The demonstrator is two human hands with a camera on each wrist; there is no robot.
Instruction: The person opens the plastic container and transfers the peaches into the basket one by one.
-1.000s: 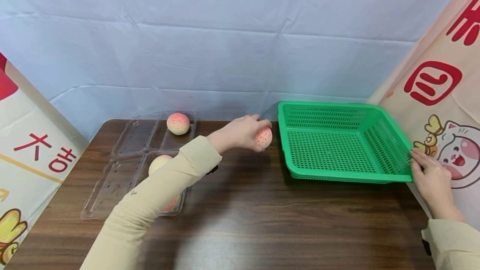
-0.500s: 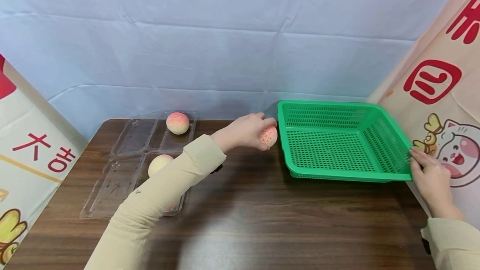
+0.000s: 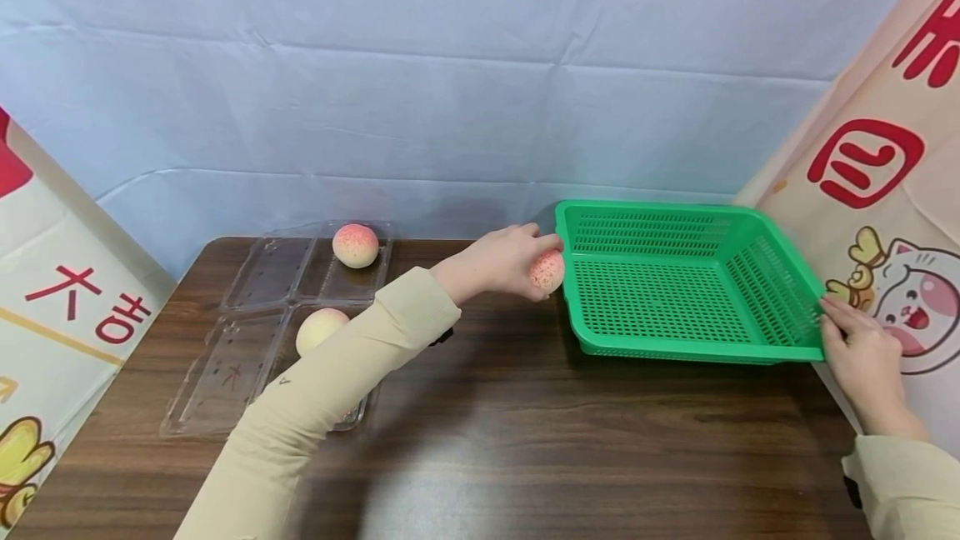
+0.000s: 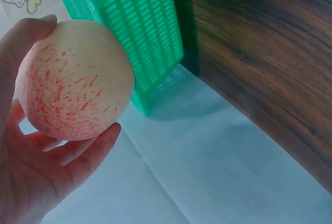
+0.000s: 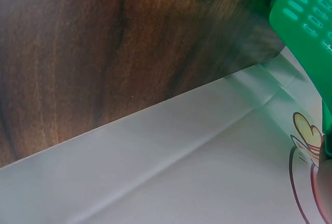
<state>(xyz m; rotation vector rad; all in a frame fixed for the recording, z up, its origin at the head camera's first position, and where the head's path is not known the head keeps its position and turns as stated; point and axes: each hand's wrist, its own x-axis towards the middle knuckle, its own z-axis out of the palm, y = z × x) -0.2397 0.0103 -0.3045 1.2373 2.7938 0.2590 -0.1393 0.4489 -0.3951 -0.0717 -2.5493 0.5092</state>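
Observation:
My left hand [image 3: 504, 263] grips a peach [image 3: 547, 272], pale cream with pink-red speckles, right at the left rim of the green basket [image 3: 693, 354]. In the left wrist view the thumb and fingers curve round the peach [image 4: 78, 81], with the basket wall [image 4: 137, 27] just behind it. At the basket's front right corner, my right hand [image 3: 862, 357] holds the rim between thumb and fingers. Only a sliver of that hand shows in the right wrist view, beside the basket [image 5: 306, 32]. The basket's mesh floor holds nothing.
A clear plastic clamshell box [image 3: 247, 357] lies unfolded on the wooden table [image 3: 525, 457] at left. It holds one peach [image 3: 356, 246] at the back and another peach [image 3: 318, 328] nearer, partly behind my left sleeve. A pale cloth [image 3: 450, 90] hangs along the table's back edge.
My left hand has moved right with the peach, from short of the basket up to its left rim. The right hand and the basket have stayed in place.

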